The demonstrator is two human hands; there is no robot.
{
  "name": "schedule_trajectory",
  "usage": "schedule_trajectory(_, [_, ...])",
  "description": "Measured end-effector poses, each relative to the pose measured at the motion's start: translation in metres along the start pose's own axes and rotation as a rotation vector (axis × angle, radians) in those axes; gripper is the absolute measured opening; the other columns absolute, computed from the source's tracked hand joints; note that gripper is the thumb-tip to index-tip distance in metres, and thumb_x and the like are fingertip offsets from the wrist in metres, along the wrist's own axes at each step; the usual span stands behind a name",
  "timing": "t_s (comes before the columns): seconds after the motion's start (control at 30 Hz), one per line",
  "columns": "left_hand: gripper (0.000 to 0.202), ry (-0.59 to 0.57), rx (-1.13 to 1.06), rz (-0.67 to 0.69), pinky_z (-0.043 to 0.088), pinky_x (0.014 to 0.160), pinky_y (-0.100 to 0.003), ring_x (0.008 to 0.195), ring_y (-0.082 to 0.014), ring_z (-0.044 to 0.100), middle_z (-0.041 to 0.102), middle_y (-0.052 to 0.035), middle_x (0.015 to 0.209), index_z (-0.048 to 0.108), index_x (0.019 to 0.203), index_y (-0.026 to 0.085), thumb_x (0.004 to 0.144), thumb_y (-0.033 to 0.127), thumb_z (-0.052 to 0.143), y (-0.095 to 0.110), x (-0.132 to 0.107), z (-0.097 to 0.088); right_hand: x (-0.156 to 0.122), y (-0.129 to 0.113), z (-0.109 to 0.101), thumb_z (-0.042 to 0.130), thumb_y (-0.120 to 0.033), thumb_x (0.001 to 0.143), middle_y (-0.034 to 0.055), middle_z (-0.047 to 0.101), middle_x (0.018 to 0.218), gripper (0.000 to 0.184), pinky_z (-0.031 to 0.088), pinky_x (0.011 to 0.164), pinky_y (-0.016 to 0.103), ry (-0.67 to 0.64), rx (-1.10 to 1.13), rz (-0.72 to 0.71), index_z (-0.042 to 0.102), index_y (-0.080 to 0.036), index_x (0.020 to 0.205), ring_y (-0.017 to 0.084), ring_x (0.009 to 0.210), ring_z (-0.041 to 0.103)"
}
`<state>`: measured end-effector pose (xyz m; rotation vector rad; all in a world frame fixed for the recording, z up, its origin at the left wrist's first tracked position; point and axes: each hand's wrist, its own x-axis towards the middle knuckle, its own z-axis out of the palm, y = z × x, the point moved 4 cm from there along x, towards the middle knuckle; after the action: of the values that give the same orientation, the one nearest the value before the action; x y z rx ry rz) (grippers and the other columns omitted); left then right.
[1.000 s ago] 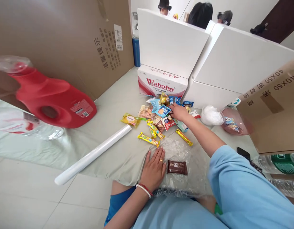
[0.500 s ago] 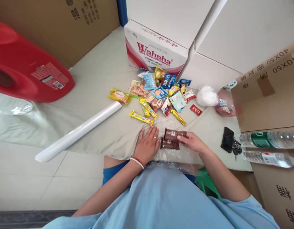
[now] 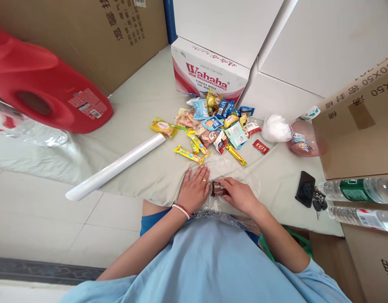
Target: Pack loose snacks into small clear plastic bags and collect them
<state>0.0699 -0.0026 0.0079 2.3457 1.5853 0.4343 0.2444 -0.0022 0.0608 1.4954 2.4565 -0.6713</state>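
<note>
My left hand [image 3: 194,189] lies flat on the cloth-covered surface, fingers stretched forward, at the left edge of a sheet of clear plastic film [image 3: 223,166]. Just to its right, my right hand [image 3: 239,194] is closed on a brown-wrapped snack bar [image 3: 219,189] low over the film. The fingers cover the bar's right part, and I cannot tell where the second brown bar lies beneath them. Beyond the hands is a heap of wrapped snacks, with a yellow snack stick [image 3: 188,154] and a gold-wrapped stick [image 3: 236,155] nearest to me.
A roll of film [image 3: 116,167] lies to the left, near a red jug [image 3: 55,88]. Behind the snacks stands a Wahaha carton [image 3: 209,69]. On the right are a white plastic bundle [image 3: 276,128], a phone [image 3: 305,189], keys [image 3: 319,201] and water bottles [image 3: 354,190].
My right hand has moved left and down with the brown bar, onto the spot of the other bar. My left hand stays flat. The view has shifted slightly.
</note>
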Motion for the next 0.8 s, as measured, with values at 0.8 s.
schedule_trajectory(0.8, [0.087,-0.239,-0.296,0.429,0.026,0.13,-0.057,0.156,-0.0219,0.038,0.052,-0.0047,0.161,0.045,0.156,0.027,0.074,-0.002,0.042,-0.043,-0.057,-0.036,-0.097,0.062,-0.004,0.067,-0.048,0.098,0.0133,0.042,0.162,0.078,0.044,0.118,0.044,-0.061,0.669,-0.282,0.032,-0.03,0.165,0.029,0.148,0.043])
